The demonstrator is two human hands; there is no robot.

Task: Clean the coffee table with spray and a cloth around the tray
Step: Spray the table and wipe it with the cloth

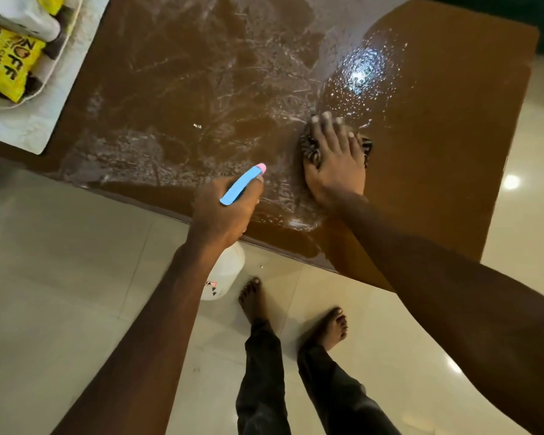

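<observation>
At the near edge of the glossy brown coffee table (453, 120), a person stands over the work with both arms stretched out. The left hand (225, 211) is wrapped round the neck of a white plastic spray bottle (225, 271) with a blue trigger head and pink nozzle. The fingers are curled about it, and one fingertip shows just under the nozzle. The bottle's body hangs below the hand, off the table's edge and over the floor, while the nozzle points in across the tabletop.

The right hand (335, 161) lies flat further in on the table, fingers straight and spread, pressing down on a dark striped cloth (311, 149). The cloth is bunched beneath the palm and pokes out on both sides of the hand.

Whitish wet streaks (201, 89) cover the tabletop to the left of the cloth. Just beyond the fingertips, a patch of fine droplets (363, 70) glitters under a reflected light. The right part of the table looks dry and plain.

At the far left corner sits a white oval tray (46, 70) on a pale textured mat (29, 130), well apart from both hands. It carries a yellow printed packet (10, 67) and a white bottle (29, 23) lying on its side.

Below, on the cream tiled floor (60, 262), the person's bare feet (253, 301) stand close to the table, with dark trousers (264, 372) above them.
</observation>
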